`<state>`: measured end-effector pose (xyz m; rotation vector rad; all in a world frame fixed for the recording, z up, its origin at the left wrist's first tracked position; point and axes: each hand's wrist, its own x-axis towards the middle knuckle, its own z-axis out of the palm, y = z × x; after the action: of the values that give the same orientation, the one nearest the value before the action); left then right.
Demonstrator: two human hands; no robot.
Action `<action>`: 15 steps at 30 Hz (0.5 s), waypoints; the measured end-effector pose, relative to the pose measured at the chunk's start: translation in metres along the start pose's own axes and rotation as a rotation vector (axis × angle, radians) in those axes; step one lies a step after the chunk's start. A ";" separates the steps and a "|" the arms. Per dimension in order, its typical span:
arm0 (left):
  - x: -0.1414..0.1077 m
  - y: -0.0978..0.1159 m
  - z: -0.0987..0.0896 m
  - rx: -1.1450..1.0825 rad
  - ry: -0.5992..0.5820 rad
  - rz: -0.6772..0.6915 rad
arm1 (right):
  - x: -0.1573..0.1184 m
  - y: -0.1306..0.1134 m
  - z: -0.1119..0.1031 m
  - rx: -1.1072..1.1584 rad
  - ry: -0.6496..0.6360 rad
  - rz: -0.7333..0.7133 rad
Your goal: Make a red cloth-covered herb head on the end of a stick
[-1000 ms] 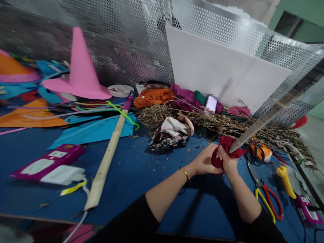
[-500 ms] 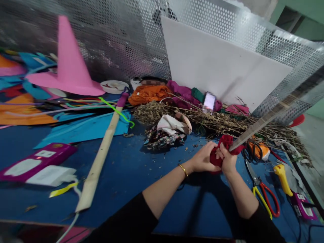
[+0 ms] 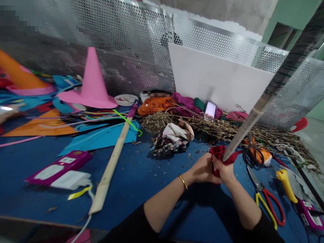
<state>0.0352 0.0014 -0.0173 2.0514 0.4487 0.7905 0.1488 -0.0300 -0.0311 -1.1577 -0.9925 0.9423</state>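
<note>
A dark red cloth (image 3: 217, 150) is bunched around the lower end of a long stick (image 3: 244, 130). The stick slants up to the right and has dark wrapping on its upper part. My left hand (image 3: 202, 169) is closed on the cloth from the left side, with a gold bangle on its wrist. Pressed against it, my right hand (image 3: 226, 171) is closed round the cloth just under the stick's end. The fingers partly hide the cloth's lower part. Both hands are held over the blue table (image 3: 131, 199).
Right of my hands lie scissors (image 3: 260, 187) and a yellow-handled glue gun (image 3: 287, 185). Dried twigs (image 3: 227, 130) and crumpled floral cloth (image 3: 170, 141) lie beyond. Leftward are a pale wooden stick (image 3: 111, 165), a purple power strip (image 3: 60, 168), a pink hat (image 3: 93, 84) and another person's hand (image 3: 10, 113).
The view has shifted left and up. The stick stands steeper than before, and more of its dark-wrapped upper part shows. Both hands keep their hold on the red cloth. Another person's hand has appeared at left.
</note>
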 end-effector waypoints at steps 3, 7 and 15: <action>0.000 -0.006 0.001 -0.003 0.020 0.015 | 0.000 0.003 -0.002 -0.019 0.005 0.017; 0.000 -0.014 0.006 0.122 0.079 -0.026 | 0.003 0.005 -0.005 0.007 -0.001 0.034; 0.000 -0.014 0.005 0.135 0.113 -0.004 | 0.006 -0.015 -0.004 -0.076 -0.133 0.015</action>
<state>0.0382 0.0064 -0.0304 2.1363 0.5831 0.8981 0.1556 -0.0282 -0.0157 -1.1788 -1.1364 1.0109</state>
